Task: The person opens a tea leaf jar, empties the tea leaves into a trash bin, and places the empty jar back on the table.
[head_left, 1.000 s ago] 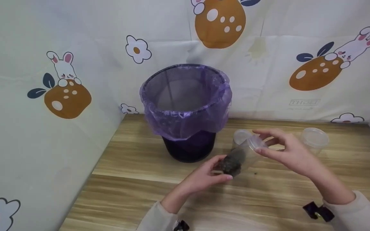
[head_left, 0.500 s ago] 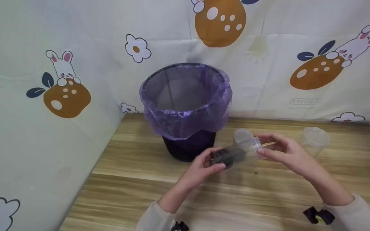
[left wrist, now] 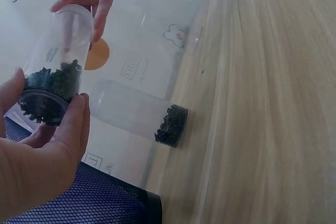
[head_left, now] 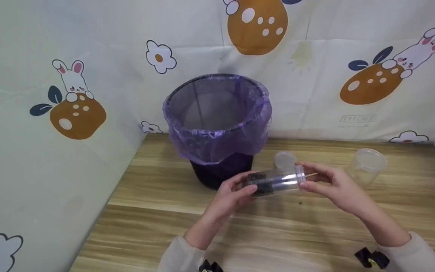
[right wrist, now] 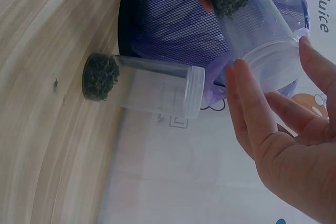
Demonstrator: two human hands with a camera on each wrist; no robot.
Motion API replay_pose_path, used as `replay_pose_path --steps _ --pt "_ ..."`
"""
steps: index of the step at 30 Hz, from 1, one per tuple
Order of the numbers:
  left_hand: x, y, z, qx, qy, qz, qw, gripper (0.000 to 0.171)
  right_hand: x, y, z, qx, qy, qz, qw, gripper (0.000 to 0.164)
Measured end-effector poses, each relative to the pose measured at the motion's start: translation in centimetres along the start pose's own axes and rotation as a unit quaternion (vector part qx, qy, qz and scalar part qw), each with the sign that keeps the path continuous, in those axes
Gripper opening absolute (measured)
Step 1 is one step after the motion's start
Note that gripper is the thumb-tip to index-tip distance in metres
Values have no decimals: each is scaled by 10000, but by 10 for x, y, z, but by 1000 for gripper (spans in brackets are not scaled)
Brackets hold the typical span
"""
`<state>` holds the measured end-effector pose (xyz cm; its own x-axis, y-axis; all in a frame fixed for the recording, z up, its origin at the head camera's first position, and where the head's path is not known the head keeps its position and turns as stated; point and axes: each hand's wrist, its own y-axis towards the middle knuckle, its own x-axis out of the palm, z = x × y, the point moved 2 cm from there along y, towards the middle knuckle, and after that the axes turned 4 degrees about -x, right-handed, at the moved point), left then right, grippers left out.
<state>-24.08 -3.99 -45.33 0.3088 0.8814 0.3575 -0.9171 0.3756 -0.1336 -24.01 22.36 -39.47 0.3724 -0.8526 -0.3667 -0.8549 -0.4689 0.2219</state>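
A clear plastic jar [head_left: 279, 183] lies nearly level above the table, between both hands. Dark, dried leaf-like bits [left wrist: 55, 80] are gathered at its base end. My left hand [head_left: 227, 194] grips that base, with the thumb along the near side. At the opposite end, my right hand [head_left: 334, 185] pinches the jar's rim between thumb and fingers. A thin pale sliver shows beside the right fingers in the head view; what it is I cannot tell. Just behind stands a similar lidded jar [right wrist: 152, 87], upright, with dark bits at its bottom.
A black mesh bin [head_left: 221, 173] with a purple plastic liner [head_left: 217, 147] folded over its rim stands behind the left hand. Another lidded clear jar [head_left: 369, 164] is at the right rear. A small dark speck [head_left: 300, 203] lies on the wooden table [head_left: 278, 241].
The held jar has gone from slanting down to the left to nearly level, its base rising and shifting left with my left hand. The right hand stays at the rim end.
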Motion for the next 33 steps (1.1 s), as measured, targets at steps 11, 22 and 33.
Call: replay_pose_path --steps 11,22,33 --pt "-1 -4 3 12 273 133 9995 49 9 -4 6 -219 -484 327 9981 46" --pt "2 -11 0 809 819 90 9933 58 17 -4 7 -173 -238 525 9982 37" --pt "24 -13 -2 1124 1339 -11 9846 48 35 -1 -5 860 -1277 857 9844 39"
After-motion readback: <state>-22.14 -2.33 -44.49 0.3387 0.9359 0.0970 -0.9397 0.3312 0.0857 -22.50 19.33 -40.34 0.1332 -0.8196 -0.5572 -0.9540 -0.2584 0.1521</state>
